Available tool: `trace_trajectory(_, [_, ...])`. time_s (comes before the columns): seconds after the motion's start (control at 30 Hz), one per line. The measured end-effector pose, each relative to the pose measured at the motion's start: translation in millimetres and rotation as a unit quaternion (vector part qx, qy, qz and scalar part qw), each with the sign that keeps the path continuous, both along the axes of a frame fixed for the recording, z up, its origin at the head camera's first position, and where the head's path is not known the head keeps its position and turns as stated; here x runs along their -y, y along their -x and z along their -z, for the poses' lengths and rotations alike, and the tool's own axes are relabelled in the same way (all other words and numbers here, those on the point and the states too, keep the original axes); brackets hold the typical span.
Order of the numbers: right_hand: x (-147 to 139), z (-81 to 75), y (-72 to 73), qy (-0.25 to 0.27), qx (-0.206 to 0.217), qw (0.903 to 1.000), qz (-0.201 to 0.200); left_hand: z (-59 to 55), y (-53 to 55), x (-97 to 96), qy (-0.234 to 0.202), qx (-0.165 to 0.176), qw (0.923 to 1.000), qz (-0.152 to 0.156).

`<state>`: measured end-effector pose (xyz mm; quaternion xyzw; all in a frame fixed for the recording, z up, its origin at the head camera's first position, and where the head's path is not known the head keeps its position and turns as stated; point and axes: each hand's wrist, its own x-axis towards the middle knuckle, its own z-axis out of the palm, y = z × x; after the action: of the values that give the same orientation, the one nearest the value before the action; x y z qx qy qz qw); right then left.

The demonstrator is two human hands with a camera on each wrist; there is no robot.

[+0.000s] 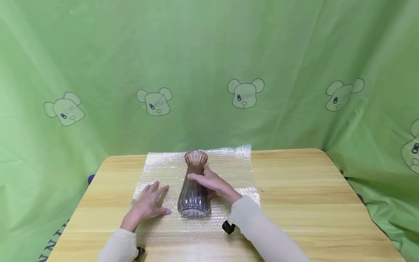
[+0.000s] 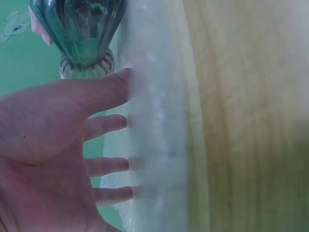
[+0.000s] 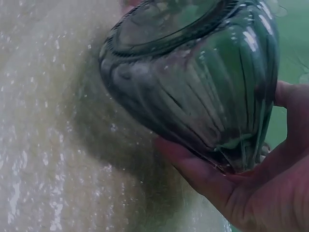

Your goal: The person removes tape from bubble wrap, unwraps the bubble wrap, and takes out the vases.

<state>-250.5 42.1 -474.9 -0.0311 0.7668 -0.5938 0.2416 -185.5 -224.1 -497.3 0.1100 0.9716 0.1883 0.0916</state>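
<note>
A ribbed glass vase [image 1: 194, 189], pinkish at its flared mouth and greyish at its base, lies over a sheet of bubble wrap [image 1: 163, 233] with the mouth pointing to the back. My right hand [image 1: 211, 182] grips its narrower middle, thumb across the top and fingers round the far side. In the right wrist view the glass vase [image 3: 203, 92] shows its round base, with the right hand [image 3: 270, 193] about the neck. To the left, my left hand [image 1: 148, 203] rests on the bubble wrap with fingers spread. The left wrist view shows that hand's palm [image 2: 43, 164] beside the vase [image 2: 82, 29].
A wooden table [image 1: 311, 203] lies under the wrap and reaches out on both sides. Green curtains [image 1: 203, 43] with printed bear heads hang behind and around it. Dark wrist devices [image 1: 228, 227] sit at both cuffs.
</note>
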Motion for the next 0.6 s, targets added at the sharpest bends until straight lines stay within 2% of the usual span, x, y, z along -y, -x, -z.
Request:
trace_trajectory(0.1, [-14.0,3.8,7.2,0.018,-0.011,0.9997,-0.012,3.3,-1.9,-8.4,0.01,-0.006,0.9999,-0.012])
trace_trajectory(0.23, [-33.6,-3.0,10.6,0.016,-0.039,0.9991,0.001,3.0,-3.8,-15.8,0.001,-0.005,1.0,-0.007])
trace_trajectory(0.4, [-56.9,-9.5,20.7,-0.021,-0.086,0.9954,0.036,4.8,-9.7,-24.1,-0.008,-0.004,0.9999,-0.006])
trace_trajectory(0.6, [-81.9,-21.7,33.3,-0.059,-0.12,0.9881,0.077,4.6,-19.2,-37.1,-0.014,-0.012,0.9998,0.0])
